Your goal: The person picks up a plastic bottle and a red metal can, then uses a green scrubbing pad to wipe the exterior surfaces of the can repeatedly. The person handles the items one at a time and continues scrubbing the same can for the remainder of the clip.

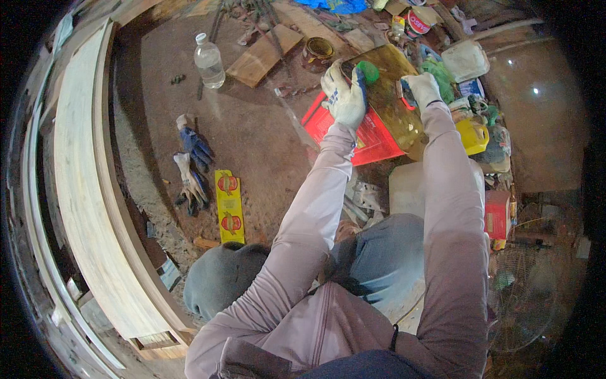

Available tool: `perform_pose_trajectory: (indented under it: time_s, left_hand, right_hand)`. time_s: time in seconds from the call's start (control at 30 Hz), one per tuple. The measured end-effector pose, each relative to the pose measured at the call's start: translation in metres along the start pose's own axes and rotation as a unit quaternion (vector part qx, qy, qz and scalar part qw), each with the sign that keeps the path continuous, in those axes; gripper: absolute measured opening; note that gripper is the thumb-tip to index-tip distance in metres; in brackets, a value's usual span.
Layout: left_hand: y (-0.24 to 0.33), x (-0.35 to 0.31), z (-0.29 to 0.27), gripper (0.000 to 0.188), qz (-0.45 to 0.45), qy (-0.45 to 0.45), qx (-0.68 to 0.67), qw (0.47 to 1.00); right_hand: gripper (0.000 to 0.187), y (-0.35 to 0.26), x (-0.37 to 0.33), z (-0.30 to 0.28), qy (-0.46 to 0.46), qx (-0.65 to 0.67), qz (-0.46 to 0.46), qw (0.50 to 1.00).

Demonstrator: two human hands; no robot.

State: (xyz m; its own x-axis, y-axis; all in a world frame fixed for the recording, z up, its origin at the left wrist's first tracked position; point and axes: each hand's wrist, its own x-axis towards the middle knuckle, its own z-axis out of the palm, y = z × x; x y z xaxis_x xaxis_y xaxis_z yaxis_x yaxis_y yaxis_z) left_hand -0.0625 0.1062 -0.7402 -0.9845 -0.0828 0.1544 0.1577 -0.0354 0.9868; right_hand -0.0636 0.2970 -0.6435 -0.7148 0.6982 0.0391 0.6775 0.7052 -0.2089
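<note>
My left hand [344, 98], in a white and blue work glove, is closed at the near left part of a brown, stained board [394, 76]; its fingers curl out of sight, so what they hold is hidden. A rounded green thing [367, 72] shows right beside its thumb. Under that hand and along the board's near edge lies a flat red printed sheet or packet [375, 136]. My right hand [421, 90], gloved too, is closed around a small tool with red and dark parts [406, 95], over the board's right side. The tool's kind is unclear.
Left on the floor are a clear water bottle [209, 63], spare gloves [192, 170] and a yellow printed strip [230, 205]. Beyond are a wooden plank [265, 55] and a brown jar [317, 54]. Containers, including a yellow one [472, 136], crowd the right. A long pale frame [88, 177] stands far left.
</note>
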Motion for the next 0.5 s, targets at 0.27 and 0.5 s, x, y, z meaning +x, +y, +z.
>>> perform_pose_trajectory:
  time_s: [0.27,0.5]
  left_hand:
    - [0.01,-0.003,-0.003,0.05,-0.029,0.005,0.022,0.999]
    - [0.01,-0.002,-0.004,0.052,-0.044,-0.012,0.024,0.999]
  right_hand:
    - [0.068,0.02,0.016,0.017,0.057,-0.113,-0.104,0.986]
    - [0.026,0.03,0.022,0.012,-0.095,0.115,0.001,0.989]
